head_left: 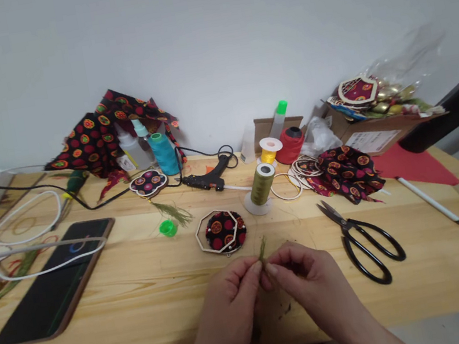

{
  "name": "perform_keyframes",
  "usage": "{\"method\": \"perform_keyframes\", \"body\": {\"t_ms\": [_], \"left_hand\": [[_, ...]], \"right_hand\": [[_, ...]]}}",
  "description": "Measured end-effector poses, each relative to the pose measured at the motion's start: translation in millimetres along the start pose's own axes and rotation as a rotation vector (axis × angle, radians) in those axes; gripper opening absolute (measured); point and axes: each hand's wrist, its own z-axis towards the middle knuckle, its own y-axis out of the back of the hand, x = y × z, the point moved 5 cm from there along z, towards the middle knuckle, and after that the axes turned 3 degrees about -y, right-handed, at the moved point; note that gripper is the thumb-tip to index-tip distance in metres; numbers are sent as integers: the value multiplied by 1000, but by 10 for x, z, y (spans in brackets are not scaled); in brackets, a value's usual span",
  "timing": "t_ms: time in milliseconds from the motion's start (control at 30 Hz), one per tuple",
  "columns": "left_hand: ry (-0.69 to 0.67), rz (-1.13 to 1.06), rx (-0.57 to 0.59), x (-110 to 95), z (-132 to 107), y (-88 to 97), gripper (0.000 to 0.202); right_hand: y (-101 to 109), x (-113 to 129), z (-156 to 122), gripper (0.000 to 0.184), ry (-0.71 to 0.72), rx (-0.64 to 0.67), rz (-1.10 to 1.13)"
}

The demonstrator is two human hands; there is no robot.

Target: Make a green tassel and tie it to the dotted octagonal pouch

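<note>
My left hand (pixel 237 297) and my right hand (pixel 312 281) meet near the table's front edge, fingertips pinched together. Between them sticks up a small bundle of olive-green thread (pixel 262 247), its lower part hidden by my fingers. Both hands are closed on it. Just beyond lies a round piece of patterned fabric (pixel 216 230) with a pale octagonal frame (pixel 203 245) resting partly over it. Behind my hands an olive thread spool (pixel 263 184) stands upright on a white base. Black-handled scissors (pixel 362 241) lie with blades parted to the right of my right hand.
A phone (pixel 54 283) and white cable (pixel 48 271) lie at left. Farther back are a glue gun (pixel 208 175), a turquoise thread cone (pixel 164 155), a tasselled ornament (pixel 148 182) and a green cap (pixel 167 227). Patterned cloth (pixel 350 172), a white pencil (pixel 430 200) and a cardboard box (pixel 371 136) sit right.
</note>
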Motion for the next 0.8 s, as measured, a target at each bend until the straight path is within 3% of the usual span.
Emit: {"method": "perform_keyframes", "body": {"t_ms": [133, 367, 567, 800], "left_hand": [[42, -28, 20, 51, 7, -12, 29], [70, -157, 22, 99, -2, -52, 29], [85, -221, -6, 95, -13, -56, 30], [89, -292, -22, 127, 15, -48, 28]], "right_hand": [[-17, -77, 19, 16, -111, 37, 162], [-39, -120, 21, 15, -134, 50, 327], [-21, -146, 26, 17, -181, 32, 321], [22, -140, 21, 17, -128, -15, 192]]}}
